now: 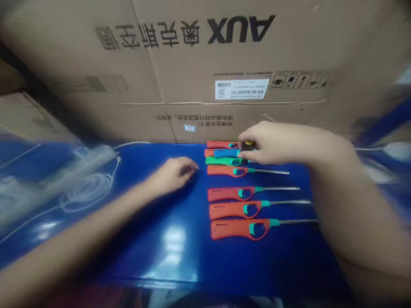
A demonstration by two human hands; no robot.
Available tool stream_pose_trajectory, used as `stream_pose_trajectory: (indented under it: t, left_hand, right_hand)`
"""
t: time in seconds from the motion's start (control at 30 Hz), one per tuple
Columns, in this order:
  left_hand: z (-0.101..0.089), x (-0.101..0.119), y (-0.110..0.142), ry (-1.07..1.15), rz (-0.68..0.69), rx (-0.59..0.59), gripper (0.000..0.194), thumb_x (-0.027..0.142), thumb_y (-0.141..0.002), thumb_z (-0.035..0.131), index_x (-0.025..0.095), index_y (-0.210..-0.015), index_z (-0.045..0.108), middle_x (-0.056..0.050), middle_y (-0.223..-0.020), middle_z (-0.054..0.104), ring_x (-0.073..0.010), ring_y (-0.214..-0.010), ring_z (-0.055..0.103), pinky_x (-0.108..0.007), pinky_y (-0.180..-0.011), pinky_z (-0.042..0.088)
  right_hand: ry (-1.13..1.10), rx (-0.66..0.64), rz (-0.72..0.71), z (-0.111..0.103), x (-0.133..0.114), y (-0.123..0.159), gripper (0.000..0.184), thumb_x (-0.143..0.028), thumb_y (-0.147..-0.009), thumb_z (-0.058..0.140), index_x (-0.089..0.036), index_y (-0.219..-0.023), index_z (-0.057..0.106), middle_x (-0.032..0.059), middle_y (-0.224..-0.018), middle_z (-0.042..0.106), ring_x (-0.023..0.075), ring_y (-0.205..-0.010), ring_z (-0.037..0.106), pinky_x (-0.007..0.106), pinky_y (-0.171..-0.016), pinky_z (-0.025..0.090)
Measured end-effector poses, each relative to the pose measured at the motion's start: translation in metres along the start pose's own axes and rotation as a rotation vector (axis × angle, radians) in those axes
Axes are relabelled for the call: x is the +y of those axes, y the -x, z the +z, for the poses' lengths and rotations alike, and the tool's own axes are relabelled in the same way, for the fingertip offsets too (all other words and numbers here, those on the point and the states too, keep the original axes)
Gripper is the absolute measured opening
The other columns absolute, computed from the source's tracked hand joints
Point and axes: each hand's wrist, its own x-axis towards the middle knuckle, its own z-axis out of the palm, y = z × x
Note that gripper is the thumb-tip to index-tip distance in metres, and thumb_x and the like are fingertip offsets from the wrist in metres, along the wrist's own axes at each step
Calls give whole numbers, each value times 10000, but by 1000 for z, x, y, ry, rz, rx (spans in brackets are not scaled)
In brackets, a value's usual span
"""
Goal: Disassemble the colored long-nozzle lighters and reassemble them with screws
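Several long-nosed gas lighters lie side by side on the blue table [141, 252], handles to the left and metal tubes to the right. Nearest me are orange-red ones, such as this lighter [237, 228]; farther back are a green lighter [221, 161] and a blue-handled one [224, 153]. My right hand [272, 143] is over the far lighters, its fingers closed around a small dark thing with a yellow part [248, 143], kind unclear. Left of the handles, my left hand [173, 173] rests with fingers curled; what they hold, if anything, is hidden.
A large cardboard box [180, 81] with printed text and a white label stands along the table's back. To the left lie a coiled white cable [91, 192] and a blurred pale strip [54, 201]. A blue post [385, 119] slants at the right.
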Motion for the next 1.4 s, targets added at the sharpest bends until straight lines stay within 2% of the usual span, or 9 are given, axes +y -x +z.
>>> stream_pose_trajectory:
  t: [0.2,0.47,0.7,0.83,1.07,1.27,1.4]
  left_hand:
    - [0,6,3,-16,10,-61,304,96,-856,479,162,-1015,730,-68,-1003,761,-194,-892,716,-320,-838,564]
    - [-3,10,9,-35,-23,-74,303,84,-828,503,177,-985,744,-52,-968,765,-197,-862,723,-309,-812,569]
    - [-6,13,4,-60,40,47,262,116,-856,523,162,-1018,723,-66,-1005,749,-207,-913,706,-333,-852,561]
    - [3,22,-6,-58,113,23,252,179,-916,547,163,-1122,691,-86,-1107,723,-222,-1001,688,-348,-897,550]
    - [24,30,-26,-62,131,-6,224,195,-915,629,142,-1128,676,-119,-1082,714,-254,-1018,677,-388,-912,549]
    - [28,36,-21,10,156,-38,221,134,-905,638,150,-1117,699,-113,-1122,718,-246,-1061,673,-386,-943,552]
    - [25,42,-14,48,154,-64,235,143,-903,651,146,-1132,703,-112,-1116,716,-239,-1046,678,-378,-937,556]
  right_hand:
    - [-7,-5,5,0,-2,0,275,-459,-886,562,-218,-807,669,38,-764,683,156,-581,524,317,-578,328]
    - [-28,16,-12,0,-2,0,255,-436,-877,586,-212,-780,657,33,-731,671,141,-543,502,317,-554,307]
    - [-40,42,-18,2,-1,0,236,-411,-864,625,-207,-748,649,29,-693,654,138,-531,494,321,-574,319]
    - [-53,48,-36,4,1,-1,251,-415,-871,622,-209,-728,642,27,-682,654,139,-528,490,325,-586,328]
    - [-28,33,-43,6,5,-3,253,-442,-869,605,-216,-771,662,37,-716,674,153,-547,517,321,-569,320]
    - [-30,-1,-51,2,4,2,285,-458,-873,591,-212,-745,656,28,-654,645,137,-508,474,311,-540,286]
    - [-25,119,-121,-3,-4,6,313,-466,-883,581,-201,-728,639,33,-673,634,139,-540,468,305,-555,273]
